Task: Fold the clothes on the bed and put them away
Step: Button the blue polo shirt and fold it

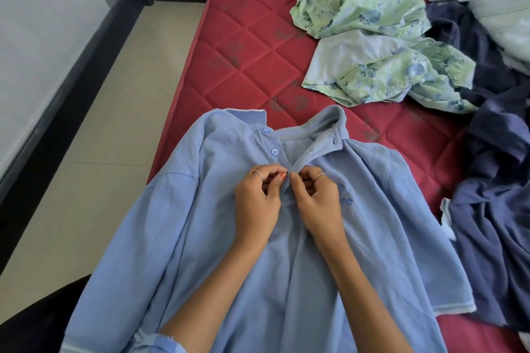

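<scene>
A light blue polo shirt [218, 238] lies front-up on the red quilted mattress [243, 46], collar pointing away from me, its left side hanging over the bed edge. My left hand [256, 203] and my right hand [318, 203] meet at the lowest part of the button placket. Both pinch the placket fabric between thumb and fingers. Two blue buttons above them are undone. A green floral garment [370, 46] lies crumpled farther up the bed.
Dark navy clothes [499, 180] and a pale blue-grey garment [502, 14] are piled along the right side of the bed. Beige floor tiles [109, 129] run along the left, bounded by a white wall with a black skirting [57, 112].
</scene>
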`<state>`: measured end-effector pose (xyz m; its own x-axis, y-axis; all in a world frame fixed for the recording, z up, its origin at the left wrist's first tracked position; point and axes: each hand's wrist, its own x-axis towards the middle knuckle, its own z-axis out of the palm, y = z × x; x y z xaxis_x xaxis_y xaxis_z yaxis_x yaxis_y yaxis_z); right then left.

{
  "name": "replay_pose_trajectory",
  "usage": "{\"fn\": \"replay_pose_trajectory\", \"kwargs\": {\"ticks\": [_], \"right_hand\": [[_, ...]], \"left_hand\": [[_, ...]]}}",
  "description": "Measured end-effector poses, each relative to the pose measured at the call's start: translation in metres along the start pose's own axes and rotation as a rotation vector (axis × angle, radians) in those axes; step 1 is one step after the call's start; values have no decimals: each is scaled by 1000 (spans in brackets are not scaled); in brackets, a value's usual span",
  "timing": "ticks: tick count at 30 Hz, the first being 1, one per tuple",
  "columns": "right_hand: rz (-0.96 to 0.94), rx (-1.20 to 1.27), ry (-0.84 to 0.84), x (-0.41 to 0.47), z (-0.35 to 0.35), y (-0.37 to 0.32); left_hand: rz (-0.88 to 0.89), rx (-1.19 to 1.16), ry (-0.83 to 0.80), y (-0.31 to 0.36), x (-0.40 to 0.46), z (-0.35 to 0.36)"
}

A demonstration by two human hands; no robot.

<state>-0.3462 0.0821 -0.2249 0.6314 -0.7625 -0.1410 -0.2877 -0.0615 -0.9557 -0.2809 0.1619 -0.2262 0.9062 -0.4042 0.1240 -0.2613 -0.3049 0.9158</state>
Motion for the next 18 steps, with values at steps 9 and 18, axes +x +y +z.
{"fn": "replay_pose_trajectory", "kwargs": {"ticks": [9,18], "right_hand": [[-98,-44,50,-3,4,3],[-96,-89,39,1,1,3]], "left_hand": [[-1,133,49,-1,-4,11],[-37,58,63,1,-3,6]]}}
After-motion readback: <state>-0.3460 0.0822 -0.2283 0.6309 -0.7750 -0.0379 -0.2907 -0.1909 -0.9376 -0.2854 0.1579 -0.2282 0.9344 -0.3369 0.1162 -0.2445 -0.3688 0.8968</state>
